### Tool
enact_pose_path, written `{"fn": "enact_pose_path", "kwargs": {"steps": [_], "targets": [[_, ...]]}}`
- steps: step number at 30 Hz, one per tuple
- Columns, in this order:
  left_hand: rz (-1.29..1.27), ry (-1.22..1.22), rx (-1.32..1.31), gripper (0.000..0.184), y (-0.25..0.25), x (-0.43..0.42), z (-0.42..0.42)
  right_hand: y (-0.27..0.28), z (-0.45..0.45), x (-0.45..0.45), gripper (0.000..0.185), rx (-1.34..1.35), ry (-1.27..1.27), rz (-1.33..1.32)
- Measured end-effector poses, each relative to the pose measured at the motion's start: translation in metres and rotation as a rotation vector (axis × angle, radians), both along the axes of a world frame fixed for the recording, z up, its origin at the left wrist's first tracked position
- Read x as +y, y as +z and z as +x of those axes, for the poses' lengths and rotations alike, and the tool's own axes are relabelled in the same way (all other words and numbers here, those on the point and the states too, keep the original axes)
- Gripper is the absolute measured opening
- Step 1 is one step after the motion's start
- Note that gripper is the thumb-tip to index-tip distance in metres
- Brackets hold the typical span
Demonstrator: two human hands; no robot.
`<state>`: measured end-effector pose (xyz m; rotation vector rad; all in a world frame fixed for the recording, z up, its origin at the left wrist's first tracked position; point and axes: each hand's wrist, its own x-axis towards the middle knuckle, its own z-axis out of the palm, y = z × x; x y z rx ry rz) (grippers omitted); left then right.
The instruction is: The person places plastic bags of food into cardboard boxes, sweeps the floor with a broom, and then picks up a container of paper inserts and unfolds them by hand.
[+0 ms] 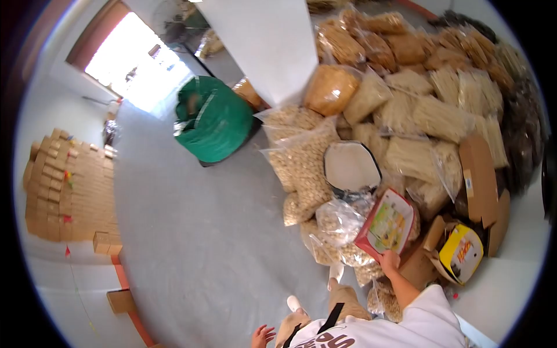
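My right hand [390, 261] is closed on the near edge of a red printed box [386, 225] with a pale, colourful face, tilted over the bags. Whether it is a carton or a stiff bag I cannot make out. Beneath and beside it lie clear plastic bags of pale, chunky dried food [339, 223]. My left hand [263, 335] hangs low by my left leg, fingers apart, holding nothing. Beyond the red box sits a dark container with a white inside [351, 167]. A yellow printed package [462, 254] rests in an opened brown carton [430, 240] to the right.
Bags of pale dried sticks [444, 119] and brown goods [383, 46] are heaped at the right. A white pillar [267, 46] rises behind a green tub [217, 124]. Stacked small cartons [72, 185] line the left wall. Grey floor [191, 232] stretches between.
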<state>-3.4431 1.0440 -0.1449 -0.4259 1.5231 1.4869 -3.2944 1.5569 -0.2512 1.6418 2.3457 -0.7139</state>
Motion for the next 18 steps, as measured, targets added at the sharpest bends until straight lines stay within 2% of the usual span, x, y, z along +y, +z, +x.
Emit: {"fn": "enact_pose_path", "kwargs": {"steps": [1,3,6,10,14,16,17,18], "targets": [[0.018,0.028,0.026,0.043,-0.006,0.008,-0.002,0.010,0.000,0.004,0.017,0.021,0.084,0.036],[-0.230,0.007,-0.049,0.036,-0.004,0.047,-0.013,0.030,-0.007,0.009,0.018,0.139,0.191,0.126],[-0.128,0.015,-0.002,0.037,0.014,0.074,-0.015,0.072,-0.026,0.006,0.020,0.218,0.362,0.083],[-0.083,0.056,0.020,0.034,0.003,0.065,-0.011,0.128,-0.068,-0.048,0.020,0.278,0.587,0.038],[-0.064,0.135,0.003,0.038,-0.004,0.039,-0.007,0.132,-0.097,-0.138,0.018,0.363,0.922,-0.082],[-0.151,0.292,-0.013,0.055,-0.013,0.020,0.001,0.143,-0.113,-0.191,0.018,0.325,1.179,-0.102],[-0.140,0.325,-0.009,0.055,-0.017,0.007,0.005,0.149,-0.120,-0.219,0.018,0.297,1.320,-0.102],[-0.158,0.428,-0.034,0.067,-0.020,-0.009,0.009,0.169,-0.128,-0.249,0.017,0.190,1.462,-0.118]]}}
